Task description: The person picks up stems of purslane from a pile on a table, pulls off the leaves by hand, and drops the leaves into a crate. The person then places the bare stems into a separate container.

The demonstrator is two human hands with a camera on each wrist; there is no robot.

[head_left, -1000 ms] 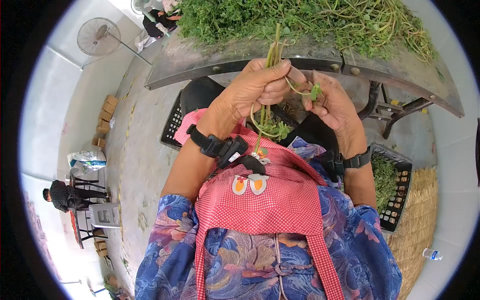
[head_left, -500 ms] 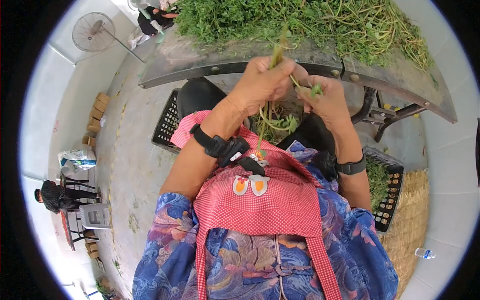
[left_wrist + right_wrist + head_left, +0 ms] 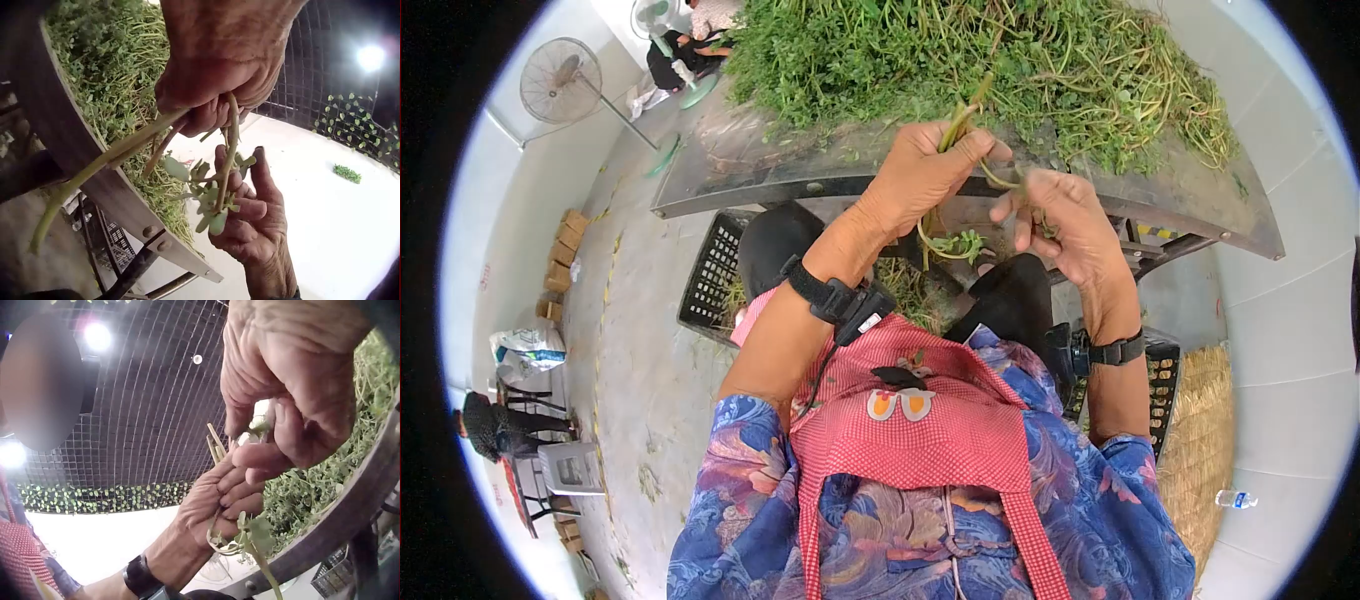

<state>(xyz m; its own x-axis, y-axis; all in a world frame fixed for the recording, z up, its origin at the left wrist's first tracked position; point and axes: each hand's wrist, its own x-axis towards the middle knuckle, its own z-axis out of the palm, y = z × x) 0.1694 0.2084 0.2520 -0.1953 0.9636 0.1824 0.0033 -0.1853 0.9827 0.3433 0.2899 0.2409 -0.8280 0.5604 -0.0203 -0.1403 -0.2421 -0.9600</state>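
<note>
The head view is bright and evenly lit by daylight, with soft shadows under the worktop [image 3: 960, 190]; its fisheye lens bends straight edges and leaves black corners around a round picture, pale walls washing out near the rim; both wrist views look up against strong light, so round lamps [image 3: 97, 336] flare into white blobs; the left hand [image 3: 219, 69] sits close, dim and soft, the right hand [image 3: 294, 381] likewise blurred at close range; the pale ground there is overexposed.

Green stems [image 3: 956, 125] in hand; red gingham apron [image 3: 930, 430]; blue floral blouse [image 3: 740, 510]; black crates [image 3: 712, 275]; dark grey-brown table rim [image 3: 800, 170]; green heap [image 3: 960, 50].
</note>
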